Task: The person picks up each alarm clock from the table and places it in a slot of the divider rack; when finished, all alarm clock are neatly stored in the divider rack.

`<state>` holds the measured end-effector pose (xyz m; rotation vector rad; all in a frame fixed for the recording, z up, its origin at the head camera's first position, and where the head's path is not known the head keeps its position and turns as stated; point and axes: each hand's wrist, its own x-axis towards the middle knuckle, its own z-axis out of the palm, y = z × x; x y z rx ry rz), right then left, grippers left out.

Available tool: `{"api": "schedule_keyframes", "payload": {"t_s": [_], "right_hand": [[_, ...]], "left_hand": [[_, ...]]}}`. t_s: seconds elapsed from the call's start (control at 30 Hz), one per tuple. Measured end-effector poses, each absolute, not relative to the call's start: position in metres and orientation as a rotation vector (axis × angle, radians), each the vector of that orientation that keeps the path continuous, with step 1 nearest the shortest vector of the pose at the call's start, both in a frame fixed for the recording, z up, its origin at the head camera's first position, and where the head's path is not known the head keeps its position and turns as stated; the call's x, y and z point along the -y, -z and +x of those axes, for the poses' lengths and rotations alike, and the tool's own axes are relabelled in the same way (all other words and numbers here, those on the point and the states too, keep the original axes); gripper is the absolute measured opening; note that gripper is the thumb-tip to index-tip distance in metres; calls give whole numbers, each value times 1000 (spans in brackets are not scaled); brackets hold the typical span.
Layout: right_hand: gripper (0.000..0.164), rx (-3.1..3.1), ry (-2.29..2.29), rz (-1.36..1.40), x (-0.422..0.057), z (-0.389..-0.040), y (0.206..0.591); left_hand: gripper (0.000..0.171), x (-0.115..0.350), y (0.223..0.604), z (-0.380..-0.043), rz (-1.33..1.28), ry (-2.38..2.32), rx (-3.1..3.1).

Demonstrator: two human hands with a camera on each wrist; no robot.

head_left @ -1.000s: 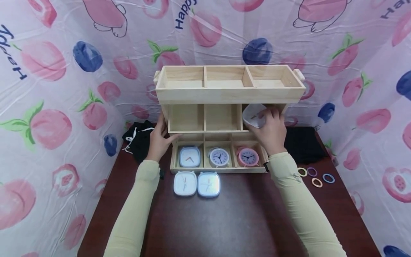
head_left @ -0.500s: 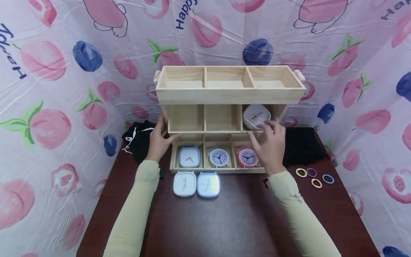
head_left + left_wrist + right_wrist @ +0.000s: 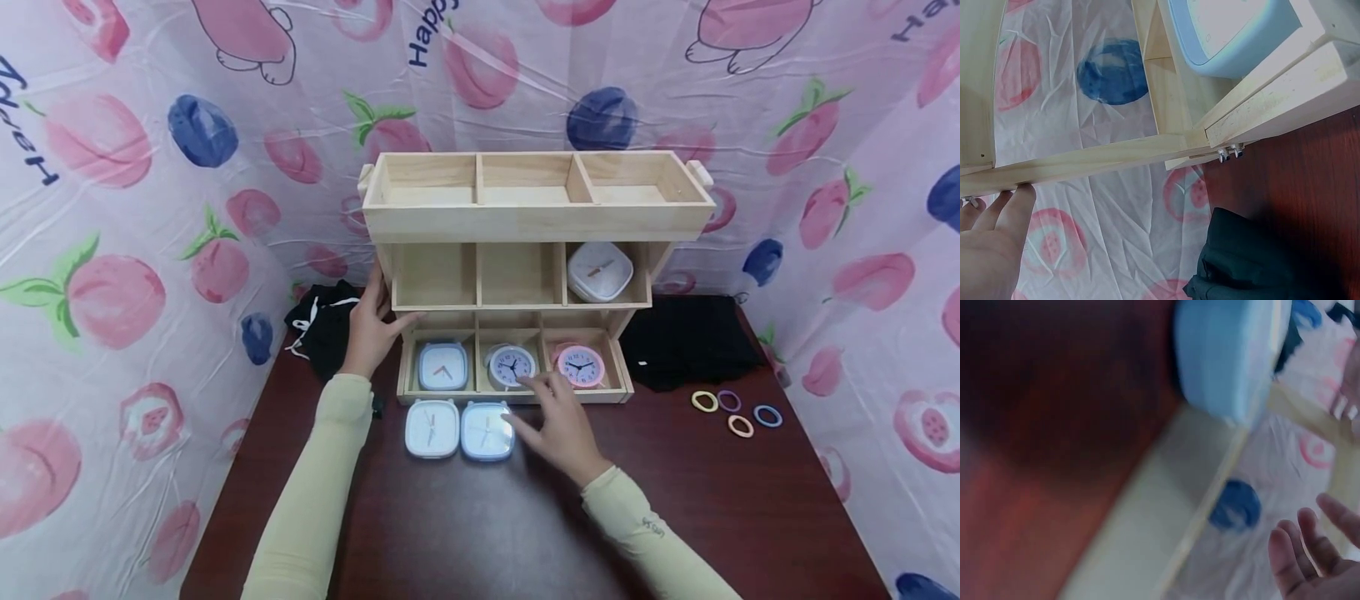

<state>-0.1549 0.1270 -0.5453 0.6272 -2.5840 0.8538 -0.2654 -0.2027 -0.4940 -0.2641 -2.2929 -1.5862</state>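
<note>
A three-tier wooden organizer (image 3: 525, 221) stands on the table. At its left side is my left hand (image 3: 370, 333), fingertips against the wooden side strip (image 3: 1085, 161) in the left wrist view. My right hand (image 3: 561, 429) reaches with spread fingers beside the light-blue square alarm clock (image 3: 480, 437) on the table, holding nothing; contact cannot be told. A white square alarm clock (image 3: 432, 429) sits left of it. Another white square clock (image 3: 596, 279) leans in the middle tier's right compartment. The bottom tier holds a blue square clock (image 3: 442, 367), a white round one (image 3: 512, 365) and a pink round one (image 3: 579, 367).
Black cloth with white cord (image 3: 330, 325) lies left of the organizer, black fabric (image 3: 705, 342) to the right. Several coloured rings, including a blue ring (image 3: 778, 417), lie at the right. A fruit-print curtain (image 3: 247, 167) hangs around the dark red table (image 3: 510, 533).
My right hand let go of the white square clock in the middle right compartment, then moved down and left to the light-blue clock on the table. My left hand stayed put.
</note>
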Motion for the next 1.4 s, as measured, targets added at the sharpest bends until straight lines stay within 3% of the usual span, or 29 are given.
{"api": "schedule_keyframes", "payload": {"t_s": [0.37,0.97,1.4], "right_hand": [[97,2807,-898,723,-108,-142,582],[114,2939,-971,720,-100,-139,586],[111,2936,-820,841,-116,-120,581]], "left_hand": [[116,203,492,-265,-262,1584,2297],[115,203,493,-265,-261,1590,2294],[114,195,479,-256,-194,1646,2327]]}}
